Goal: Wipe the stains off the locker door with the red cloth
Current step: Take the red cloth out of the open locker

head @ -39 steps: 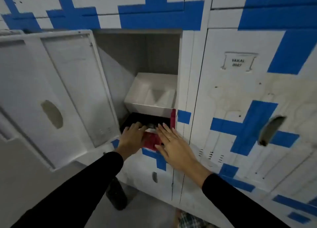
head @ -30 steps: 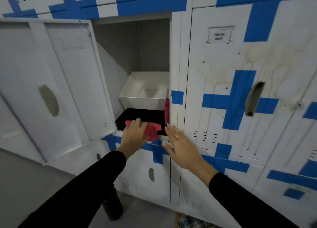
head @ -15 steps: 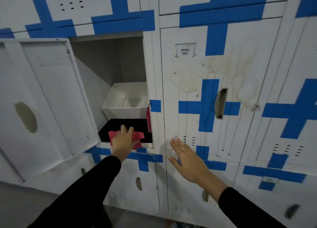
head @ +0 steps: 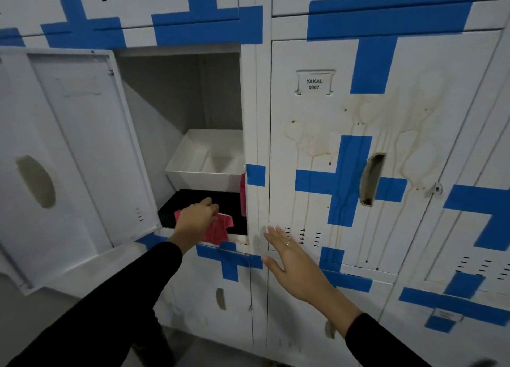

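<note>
- One label could be read, on the stained locker door: "YAKAL 0007", up and to the right of both hands.
- Left hand had its grip closed round the red cloth, at the front edge of the open locker; the cloth hung out on the right of the fingers.
- Right hand had a wide grip, fingers straight and spread, holding nothing, close before the lower left corner of the stained door; whether it touched could not be told.
- Brown stains ran down that door, above the right hand.
- Behind the left grip lay a black tray, and above it a white tray.
- Left of the left grip, the open door stood swung outward.
- A recessed handle sat in a blue cross, up and right of the right hand.
</note>
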A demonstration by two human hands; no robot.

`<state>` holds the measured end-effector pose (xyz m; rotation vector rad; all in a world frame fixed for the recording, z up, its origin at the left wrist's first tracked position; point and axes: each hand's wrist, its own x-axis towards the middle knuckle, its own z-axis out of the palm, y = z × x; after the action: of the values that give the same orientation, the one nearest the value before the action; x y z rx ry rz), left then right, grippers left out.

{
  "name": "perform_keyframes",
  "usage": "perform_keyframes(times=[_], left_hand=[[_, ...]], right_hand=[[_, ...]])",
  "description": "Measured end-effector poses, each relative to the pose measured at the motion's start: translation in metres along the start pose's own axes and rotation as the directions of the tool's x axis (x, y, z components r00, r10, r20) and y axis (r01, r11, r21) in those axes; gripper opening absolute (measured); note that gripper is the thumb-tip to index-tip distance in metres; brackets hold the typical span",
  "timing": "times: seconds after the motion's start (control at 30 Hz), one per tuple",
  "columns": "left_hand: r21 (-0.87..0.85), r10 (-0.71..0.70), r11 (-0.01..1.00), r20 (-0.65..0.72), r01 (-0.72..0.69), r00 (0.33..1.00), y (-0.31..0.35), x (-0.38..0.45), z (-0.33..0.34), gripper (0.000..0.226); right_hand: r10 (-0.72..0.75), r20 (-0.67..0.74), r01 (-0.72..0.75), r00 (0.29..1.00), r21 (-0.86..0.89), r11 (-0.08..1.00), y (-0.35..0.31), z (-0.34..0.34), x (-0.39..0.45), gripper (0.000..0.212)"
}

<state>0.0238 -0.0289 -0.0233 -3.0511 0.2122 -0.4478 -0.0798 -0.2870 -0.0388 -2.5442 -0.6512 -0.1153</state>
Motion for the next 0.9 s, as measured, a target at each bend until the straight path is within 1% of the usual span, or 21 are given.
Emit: perform_keyframes(times=[0.07, 0.2, 0.3, 0.37, 0.43, 0.53, 0.6, 0.67, 0.73, 0.83, 0.9], left_hand=[[-0.031, 0.003, 1.0, -0.029, -0.004, 1.0, -0.005, 0.001, -0.001, 0.023], [-0.224, -0.094, 0.973, -0.135, 0.062, 0.986, -0.015, 0.005, -0.007, 0.024], [-0.291, -0.136, 0.954, -0.202, 0.073, 0.97, -0.023, 0.011, -0.027, 0.025], [-0.331, -0.167, 0.94, -0.251, 0.078, 0.953, -0.031, 0.016, -0.043, 0.024], [-0.395, -0.224, 0.915, -0.323, 0.084, 0.919, -0.04, 0.021, -0.064, 0.02], [-0.477, -0.289, 0.877, -0.43, 0.057, 0.856, -0.044, 0.023, -0.097, 0.015], [-0.51, -0.307, 0.86, -0.499, 0.012, 0.81, -0.038, 0.019, -0.121, 0.012], [-0.529, -0.294, 0.847, -0.538, -0.045, 0.79, -0.024, 0.011, -0.14, 0.012], [-0.562, -0.281, 0.822, -0.535, -0.087, 0.797, -0.006, 0.001, -0.153, 0.014], [-0.626, -0.274, 0.772, -0.49, -0.114, 0.827, 0.021, -0.014, -0.162, 0.015], [-0.675, -0.248, 0.722, -0.455, -0.15, 0.855, 0.034, -0.024, -0.162, 0.014]], right_hand=[[-0.014, -0.003, 0.014, 1.0, 0.034, 0.999, -0.005, 0.003, 0.009, 0.062], [-0.011, 0.003, 0.011, 1.0, 0.118, 0.993, -0.015, 0.005, 0.027, 0.061], [-0.035, -0.023, 0.038, 0.999, 0.133, 0.99, -0.025, -0.001, 0.042, 0.056], [-0.083, -0.045, 0.088, 0.996, 0.147, 0.985, -0.035, -0.008, 0.05, 0.055], [-0.125, -0.081, 0.139, 0.989, 0.194, 0.971, -0.048, -0.019, 0.059, 0.054], [-0.16, -0.157, 0.198, 0.975, 0.267, 0.943, -0.068, -0.036, 0.074, 0.051], [-0.155, -0.24, 0.225, 0.958, 0.301, 0.927, -0.082, -0.047, 0.083, 0.05], [-0.133, -0.31, 0.243, 0.941, 0.349, 0.905, -0.093, -0.057, 0.09, 0.05], [-0.091, -0.328, 0.236, 0.94, 0.437, 0.868, -0.101, -0.065, 0.094, 0.052], [-0.022, -0.3, 0.216, 0.954, 0.629, 0.747, -0.104, -0.074, 0.089, 0.05], [0.043, -0.313, 0.194, 0.949, 0.685, 0.702, -0.102, -0.078, 0.08, 0.044]])
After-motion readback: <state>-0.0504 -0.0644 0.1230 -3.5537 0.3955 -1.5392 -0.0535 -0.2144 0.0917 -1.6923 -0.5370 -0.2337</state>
